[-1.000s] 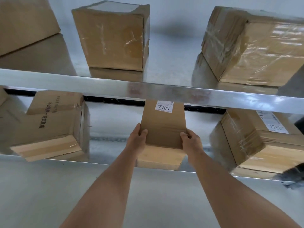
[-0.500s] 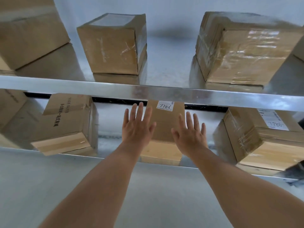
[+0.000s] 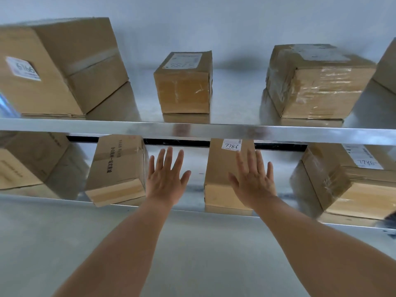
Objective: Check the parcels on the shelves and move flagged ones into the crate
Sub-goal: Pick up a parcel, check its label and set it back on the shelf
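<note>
Head view: parcel 7786 (image 3: pixel 227 168) partly behind right hand (image 3: pixel 254 182), right of left hand (image 3: pixel 166 179).

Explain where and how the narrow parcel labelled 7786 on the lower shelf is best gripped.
Probably grip the narrow parcel by its two long side faces, one hand each side, coming from the open shelf front. It stands endways, short face forward, with gaps either side; the upper shelf overhangs it, blocking a top grip.
</note>
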The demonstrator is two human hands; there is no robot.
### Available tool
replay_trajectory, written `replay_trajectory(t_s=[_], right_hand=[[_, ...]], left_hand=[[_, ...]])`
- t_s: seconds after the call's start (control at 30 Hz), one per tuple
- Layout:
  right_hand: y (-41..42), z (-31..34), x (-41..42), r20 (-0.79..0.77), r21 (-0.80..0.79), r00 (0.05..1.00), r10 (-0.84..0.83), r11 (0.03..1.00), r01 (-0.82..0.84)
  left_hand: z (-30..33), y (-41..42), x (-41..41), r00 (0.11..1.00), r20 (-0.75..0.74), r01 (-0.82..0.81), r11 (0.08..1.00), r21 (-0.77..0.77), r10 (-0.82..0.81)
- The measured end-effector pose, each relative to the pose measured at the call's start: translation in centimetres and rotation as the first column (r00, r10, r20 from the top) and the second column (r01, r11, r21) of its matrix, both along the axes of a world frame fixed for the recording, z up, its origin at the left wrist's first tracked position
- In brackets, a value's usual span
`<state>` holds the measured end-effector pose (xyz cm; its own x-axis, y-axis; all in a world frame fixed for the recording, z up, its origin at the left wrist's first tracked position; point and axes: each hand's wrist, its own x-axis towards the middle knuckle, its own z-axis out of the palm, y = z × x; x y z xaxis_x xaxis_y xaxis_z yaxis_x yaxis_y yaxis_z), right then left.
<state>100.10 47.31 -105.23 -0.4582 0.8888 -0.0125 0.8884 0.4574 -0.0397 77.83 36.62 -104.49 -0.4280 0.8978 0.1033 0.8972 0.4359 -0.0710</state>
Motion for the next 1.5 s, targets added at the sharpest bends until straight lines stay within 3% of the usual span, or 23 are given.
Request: replay_trajectory(t_s=[0.17,0.67,0.97,1.17,1.3,1.4,1.5], right_hand=[[-3.5,1.0,-4.7,0.006,-0.015,0.996,-0.088,0.996,0.088],[-17.1,-0.9,-37.6,0.004,-0.108,0.985,-0.171,0.979,0.170],[-16.8,-2.1,-41.2,0.026,-0.108,0.983,-0.181,0.977,0.183],[-15.2,-4.9,-42.1,0.043,-0.162,0.988,-0.152,0.974,0.157],[-12.5,-6.7,-42.8,-0.051,-0.249,0.969,-0.243,0.942,0.223],[-11.0,-7.8,-42.7,-0.125,-0.379,0.940,-0.317,0.891,0.250],[-11.6,-8.0,-42.1,-0.188,-0.394,0.927,-0.326,0.889,0.233]], left_hand=[[0.5,-2.7,-6.9,0.999,0.040,0.014,1.000,0.021,-0.014],[-3.5,-12.3,-35.9,0.984,0.155,0.097,0.995,-0.036,-0.090],[-5.5,-12.9,-37.9,0.955,0.275,0.121,0.992,-0.023,-0.110],[-7.5,-12.3,-36.5,0.924,0.380,0.055,0.998,-0.035,-0.038],[-9.2,-10.7,-35.8,0.833,0.550,-0.001,0.995,-0.097,0.054],[-10.6,-9.1,-35.5,0.675,0.734,-0.026,0.996,-0.085,0.081],[-11.0,-9.1,-35.1,0.508,0.856,-0.124,0.991,-0.042,0.100]])
